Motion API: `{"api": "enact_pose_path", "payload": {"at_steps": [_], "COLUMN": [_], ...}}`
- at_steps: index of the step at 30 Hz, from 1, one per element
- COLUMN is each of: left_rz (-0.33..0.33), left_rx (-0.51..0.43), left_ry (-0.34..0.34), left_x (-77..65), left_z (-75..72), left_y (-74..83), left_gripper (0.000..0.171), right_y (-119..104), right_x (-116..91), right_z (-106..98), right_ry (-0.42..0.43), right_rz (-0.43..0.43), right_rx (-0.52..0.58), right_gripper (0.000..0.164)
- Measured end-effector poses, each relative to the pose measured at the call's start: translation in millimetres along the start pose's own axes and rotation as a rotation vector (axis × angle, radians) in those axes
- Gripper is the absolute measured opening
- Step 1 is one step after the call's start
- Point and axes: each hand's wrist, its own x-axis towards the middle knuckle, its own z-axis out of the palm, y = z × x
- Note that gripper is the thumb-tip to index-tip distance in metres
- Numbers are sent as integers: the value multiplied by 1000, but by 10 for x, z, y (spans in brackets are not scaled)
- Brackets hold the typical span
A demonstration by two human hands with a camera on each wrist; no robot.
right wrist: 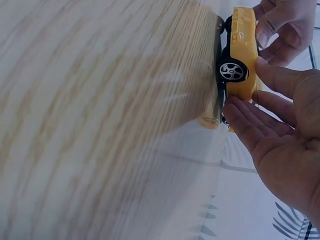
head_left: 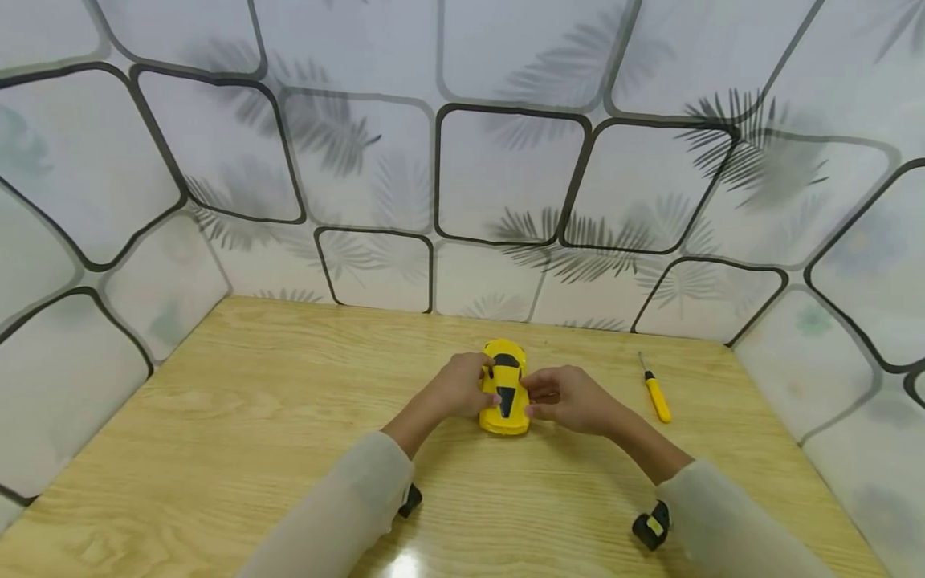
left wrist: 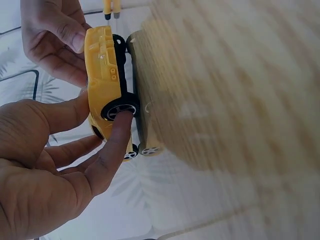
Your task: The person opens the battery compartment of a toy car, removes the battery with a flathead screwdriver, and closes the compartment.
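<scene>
Sleeves (head_left: 340, 506) lie near; beyond, the toy car (head_left: 508, 374) runs near-to-far; half-curled left hand (head_left: 458, 385) grips its left side, half-curled right hand (head_left: 572, 400) its right; neither is nearer.

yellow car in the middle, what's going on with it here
A person has both hands on the car, which is wheels down at the table. The left hand grips one side, a finger against a wheel; the right hand holds the other side. A screwdriver lies off to the right, with neither hand on it.
</scene>
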Motion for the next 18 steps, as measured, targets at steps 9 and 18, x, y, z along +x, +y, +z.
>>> {"api": "enact_pose_path", "payload": {"at_steps": [9, 18], "left_rz": [14, -29], "left_rx": [0, -60], "left_ry": [33, 90], "left_x": [-3, -66], "left_z": [61, 129], "left_y": [1, 56], "left_gripper": [59, 60], "right_y": [29, 57], "right_x": [-11, 0], "right_z": [-38, -86], "right_ry": [-6, -25], "right_rz": [14, 7], "right_rx": [38, 78], "right_gripper": [42, 42]}}
